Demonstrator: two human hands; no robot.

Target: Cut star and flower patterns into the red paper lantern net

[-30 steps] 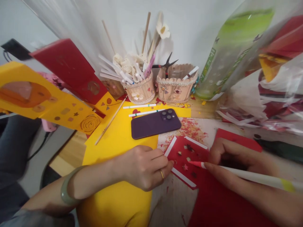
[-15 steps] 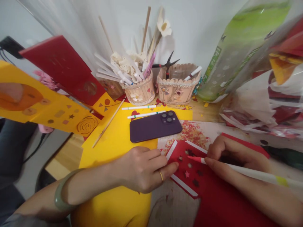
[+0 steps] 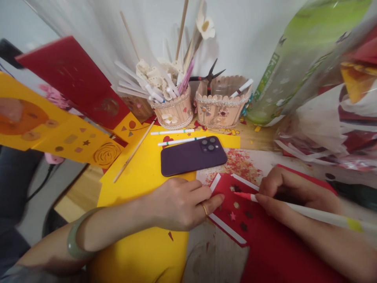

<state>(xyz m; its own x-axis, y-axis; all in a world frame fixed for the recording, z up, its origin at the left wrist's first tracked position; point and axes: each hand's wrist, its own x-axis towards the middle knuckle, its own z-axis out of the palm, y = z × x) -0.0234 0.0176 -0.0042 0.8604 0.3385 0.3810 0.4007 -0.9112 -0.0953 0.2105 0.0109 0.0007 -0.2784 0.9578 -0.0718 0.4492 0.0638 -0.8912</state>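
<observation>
My right hand (image 3: 290, 190) grips a long white pen (image 3: 318, 214) with a red pointed tip and a yellow band. Its tip rests at or just above a red paper card (image 3: 237, 224) with star-shaped cutouts and white strips along its edges. A small pink-red star (image 3: 233, 216) shows in the card. My left hand (image 3: 187, 202) is closed at the card's left edge, forefinger lying on its surface; the thumb is hidden. The card lies partly over a larger dark red sheet (image 3: 273, 255) under my right forearm.
A purple phone (image 3: 185, 159) lies on a yellow sheet (image 3: 141, 236), beside two white pens (image 3: 172, 132) and a thin wooden stick (image 3: 134, 153). Behind stand two decorated baskets (image 3: 173, 114), one with pliers (image 3: 210, 76). A green-labelled bottle (image 3: 306, 63) and red-yellow cards (image 3: 67, 78) flank them.
My left hand has slid slightly right, its forefinger now reaching further over the card and covering a cutout. The pen tip stays close to the same spot. The view has shifted slightly.
</observation>
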